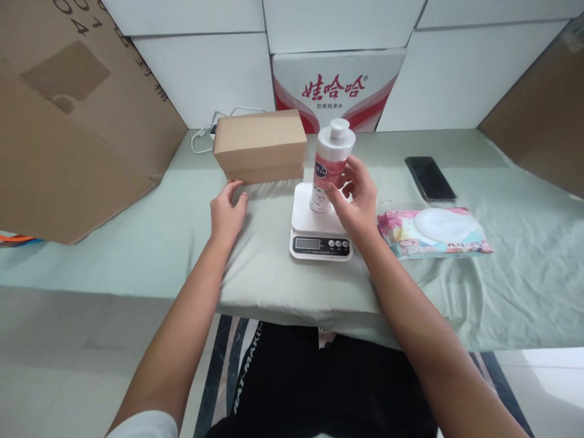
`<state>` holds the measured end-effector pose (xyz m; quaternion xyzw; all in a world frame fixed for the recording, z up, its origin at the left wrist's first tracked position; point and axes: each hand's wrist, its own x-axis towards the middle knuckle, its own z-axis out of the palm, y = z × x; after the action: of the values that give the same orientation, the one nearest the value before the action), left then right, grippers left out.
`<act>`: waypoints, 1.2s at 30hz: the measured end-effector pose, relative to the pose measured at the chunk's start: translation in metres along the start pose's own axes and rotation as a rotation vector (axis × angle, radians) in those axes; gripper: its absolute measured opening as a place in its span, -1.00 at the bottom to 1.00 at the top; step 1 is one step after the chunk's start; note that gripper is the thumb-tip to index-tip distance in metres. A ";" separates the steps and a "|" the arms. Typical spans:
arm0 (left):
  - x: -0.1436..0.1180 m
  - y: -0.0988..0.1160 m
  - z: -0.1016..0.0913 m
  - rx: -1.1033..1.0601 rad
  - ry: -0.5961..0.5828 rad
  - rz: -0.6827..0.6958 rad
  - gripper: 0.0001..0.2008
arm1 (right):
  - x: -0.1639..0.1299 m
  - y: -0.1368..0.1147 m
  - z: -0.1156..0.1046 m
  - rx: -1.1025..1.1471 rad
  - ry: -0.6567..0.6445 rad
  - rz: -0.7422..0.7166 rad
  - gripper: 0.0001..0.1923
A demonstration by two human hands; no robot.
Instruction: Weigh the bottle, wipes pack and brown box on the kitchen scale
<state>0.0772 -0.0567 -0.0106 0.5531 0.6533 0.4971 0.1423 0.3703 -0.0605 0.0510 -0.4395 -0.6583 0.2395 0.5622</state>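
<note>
A pink bottle point(325, 173) with a white pump-like cap stands upright on a small white kitchen scale point(314, 220). My right hand point(358, 198) grips the bottle from the right, thumb on the front and fingers around the far side. Below the weighing plate, the scale's display point(308, 244) looks blank, with three round buttons beside it. On the left, my left hand point(228, 210) rests on the cloth with its thumb and fingers apart. Its fingertips touch or nearly touch the lower front edge of a plain brown cardboard box point(260, 149); I cannot tell which.
A pack of wipes point(435, 231) lies right of the scale, with a black phone point(430, 178) behind it. A white cable point(203, 137) runs behind the box. White cartons point(340, 88) line the back. Large cardboard panels point(86, 152) flank both sides of the green cloth point(269, 267).
</note>
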 end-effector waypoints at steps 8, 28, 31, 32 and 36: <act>0.001 -0.001 0.000 0.012 0.014 -0.003 -0.64 | -0.001 -0.001 0.003 0.021 -0.012 0.012 -0.46; -0.004 0.005 -0.002 -0.014 -0.032 0.077 -0.64 | -0.004 0.011 0.008 -0.006 -0.010 -0.024 -0.45; -0.004 0.003 -0.001 -0.034 -0.027 0.077 -0.64 | -0.004 0.013 0.008 -0.020 0.030 -0.053 -0.45; -0.004 0.003 -0.001 -0.040 -0.024 0.076 -0.64 | -0.004 0.012 0.007 -0.026 0.044 -0.056 -0.46; -0.005 0.002 -0.001 -0.064 -0.017 0.059 -0.65 | 0.005 0.001 -0.005 -0.046 0.138 -0.071 -0.51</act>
<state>0.0791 -0.0615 -0.0098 0.5714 0.6194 0.5168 0.1508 0.3756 -0.0568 0.0545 -0.4442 -0.6386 0.1734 0.6040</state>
